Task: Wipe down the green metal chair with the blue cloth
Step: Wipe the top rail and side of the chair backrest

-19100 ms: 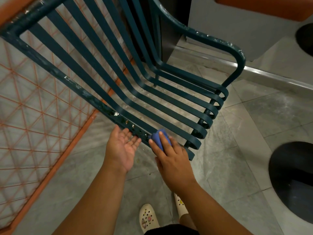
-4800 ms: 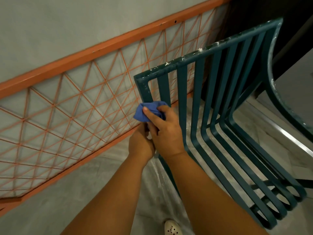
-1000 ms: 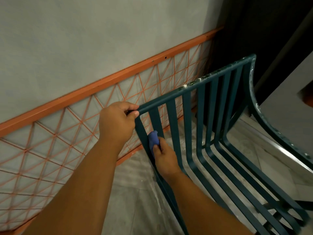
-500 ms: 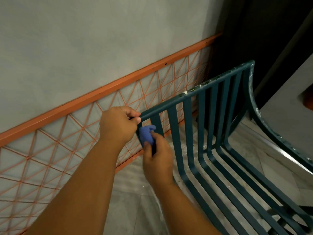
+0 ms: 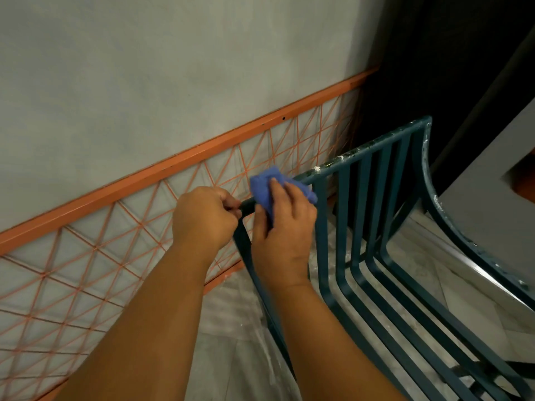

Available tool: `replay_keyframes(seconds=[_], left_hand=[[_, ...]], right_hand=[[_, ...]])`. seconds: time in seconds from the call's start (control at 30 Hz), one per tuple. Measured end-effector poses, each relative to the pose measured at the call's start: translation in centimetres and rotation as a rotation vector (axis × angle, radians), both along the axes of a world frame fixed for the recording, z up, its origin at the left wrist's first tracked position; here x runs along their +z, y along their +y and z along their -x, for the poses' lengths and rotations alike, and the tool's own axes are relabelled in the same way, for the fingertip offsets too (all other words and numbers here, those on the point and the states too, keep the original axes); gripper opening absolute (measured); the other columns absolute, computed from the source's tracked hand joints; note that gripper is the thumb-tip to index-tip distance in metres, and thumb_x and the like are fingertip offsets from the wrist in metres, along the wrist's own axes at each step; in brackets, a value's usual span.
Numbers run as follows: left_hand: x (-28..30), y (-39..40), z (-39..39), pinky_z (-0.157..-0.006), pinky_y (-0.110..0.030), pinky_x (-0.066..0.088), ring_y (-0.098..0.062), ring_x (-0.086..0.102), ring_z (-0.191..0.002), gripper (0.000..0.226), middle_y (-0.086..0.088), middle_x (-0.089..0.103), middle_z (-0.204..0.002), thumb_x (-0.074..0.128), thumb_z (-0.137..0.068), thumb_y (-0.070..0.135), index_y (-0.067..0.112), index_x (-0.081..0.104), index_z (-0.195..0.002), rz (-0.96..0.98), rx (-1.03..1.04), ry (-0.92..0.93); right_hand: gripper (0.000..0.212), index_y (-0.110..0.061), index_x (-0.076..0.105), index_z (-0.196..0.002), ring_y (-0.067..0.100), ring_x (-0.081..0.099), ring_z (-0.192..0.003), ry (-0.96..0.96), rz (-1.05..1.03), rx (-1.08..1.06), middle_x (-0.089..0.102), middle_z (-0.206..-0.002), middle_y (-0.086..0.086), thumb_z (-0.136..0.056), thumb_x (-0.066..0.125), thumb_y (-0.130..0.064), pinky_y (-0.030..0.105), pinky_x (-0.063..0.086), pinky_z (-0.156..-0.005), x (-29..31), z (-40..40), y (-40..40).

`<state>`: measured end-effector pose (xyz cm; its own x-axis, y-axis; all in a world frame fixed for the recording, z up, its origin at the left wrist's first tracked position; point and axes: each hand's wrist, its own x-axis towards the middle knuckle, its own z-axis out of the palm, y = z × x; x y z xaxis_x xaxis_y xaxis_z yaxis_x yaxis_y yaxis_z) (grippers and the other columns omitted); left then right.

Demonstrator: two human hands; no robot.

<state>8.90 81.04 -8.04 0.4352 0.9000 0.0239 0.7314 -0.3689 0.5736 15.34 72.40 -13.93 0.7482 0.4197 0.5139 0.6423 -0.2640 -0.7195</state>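
Left hand (image 5: pixel 204 219) fisted on chair (image 5: pixel 373 215) — cloth (image 5: pixel 265 188) probably pinched

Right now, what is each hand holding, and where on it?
Left hand grips the chair at its top rail's near corner. Right hand holds the bunched blue cloth against that rail, just beside it.

Two bare forearms, no sleeves, seemingly unadorned hands (image 5: pixel 282 224)

Blue cloth (image 5: pixel 265 189) bunched on chair (image 5: pixel 362 215) top rail.
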Motion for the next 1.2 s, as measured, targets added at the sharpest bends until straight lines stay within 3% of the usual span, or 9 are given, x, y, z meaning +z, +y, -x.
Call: replay_keyframes(seconds=[0.07,0.13,0.2,0.37,0.53,0.7,0.93,1.1,1.2], left_hand=[[0.0,-0.4,-0.1,-0.067,-0.03,0.052,-0.02,0.066,-0.074,0.004,0.002,0.072,-0.08,0.074,-0.078,0.021,0.025,0.075,-0.079,-0.079,0.011,0.031],[-0.2,-0.8,0.1,-0.067,-0.031,0.051,-0.02,0.065,-0.074,0.003,0.002,0.072,-0.08,0.074,-0.078,0.022,0.025,0.074,-0.079,-0.115,0.017,0.006],[-0.4,-1.1,0.2,-0.068,-0.029,0.05,-0.017,0.064,-0.074,0.006,0.004,0.072,-0.083,0.075,-0.079,0.023,0.025,0.076,-0.084,-0.124,0.031,-0.021],[0.0,-1.1,0.3,-0.063,-0.026,0.047,-0.014,0.062,-0.069,0.009,0.003,0.073,-0.08,0.074,-0.077,0.017,0.024,0.077,-0.082,-0.117,0.026,-0.049],[0.4,-1.2,0.3,-0.055,-0.009,0.033,-0.006,0.054,-0.063,0.009,0.002,0.073,-0.082,0.078,-0.076,0.017,0.019,0.077,-0.084,-0.029,0.06,-0.079],[0.6,-0.9,0.0,-0.055,-0.013,0.037,-0.003,0.055,-0.063,0.005,0.003,0.071,-0.079,0.077,-0.077,0.017,0.019,0.075,-0.082,0.041,0.071,-0.071],[0.5,-1.0,0.0,-0.054,-0.009,0.036,-0.003,0.055,-0.064,0.006,0.007,0.067,-0.077,0.077,-0.078,0.018,0.018,0.076,-0.084,0.025,0.052,-0.071],[0.2,-0.9,-0.1,-0.052,-0.014,0.037,-0.007,0.055,-0.063,0.004,0.002,0.071,-0.078,0.076,-0.078,0.013,0.017,0.075,-0.079,-0.029,0.054,-0.042],[0.3,-0.9,0.0,-0.059,-0.022,0.04,-0.018,0.062,-0.069,0.007,-0.003,0.073,-0.081,0.072,-0.079,0.009,0.014,0.076,-0.078,-0.092,0.039,-0.009]], right_hand=[[0.042,-0.018,0.058,-0.13,0.029,0.047,-0.123,-0.232,0.195,0.07,0.058,-0.134,0.003,-0.091,0.047,-0.028,0.042,0.045,-0.094,-0.5,-0.6,0.9],[0.046,-0.022,0.057,-0.131,0.03,0.048,-0.126,-0.325,0.301,0.169,0.059,-0.134,0.0,-0.086,0.062,-0.017,0.046,0.046,-0.09,-1.2,-2.2,0.8],[0.05,-0.023,0.058,-0.13,0.028,0.049,-0.126,-0.325,0.364,0.195,0.06,-0.132,-0.001,-0.082,0.07,-0.015,0.048,0.043,-0.093,-1.0,-4.2,0.5],[0.033,-0.017,0.056,-0.124,0.031,0.038,-0.13,-0.203,0.654,0.295,0.057,-0.128,0.006,-0.091,0.051,-0.02,0.054,0.017,-0.113,2.8,-3.8,2.4],[0.033,-0.019,0.061,-0.112,0.029,0.051,-0.107,-0.302,0.592,0.504,0.065,-0.108,0.003,-0.094,0.038,-0.034,0.045,0.027,-0.103,2.6,-5.4,2.0],[0.037,-0.019,0.062,-0.104,0.028,0.049,-0.097,-0.206,0.908,0.394,0.064,-0.101,0.005,-0.097,0.032,-0.039,0.047,0.027,-0.097,5.2,-7.1,4.0],[0.035,-0.016,0.067,-0.095,0.024,0.057,-0.088,-0.041,1.218,0.636,0.062,-0.092,0.003,-0.089,0.046,-0.043,0.039,0.042,-0.075,6.9,-9.0,7.5],[0.028,-0.016,0.059,-0.079,0.022,0.055,-0.077,-0.153,1.103,0.456,0.059,-0.078,0.002,-0.092,0.04,-0.031,0.04,0.036,-0.081,6.5,-6.4,6.8],[0.029,-0.015,0.062,-0.088,0.027,0.056,-0.085,-0.214,0.587,0.441,0.064,-0.083,0.003,-0.097,0.039,-0.031,0.041,0.032,-0.088,3.0,-4.4,4.3]])
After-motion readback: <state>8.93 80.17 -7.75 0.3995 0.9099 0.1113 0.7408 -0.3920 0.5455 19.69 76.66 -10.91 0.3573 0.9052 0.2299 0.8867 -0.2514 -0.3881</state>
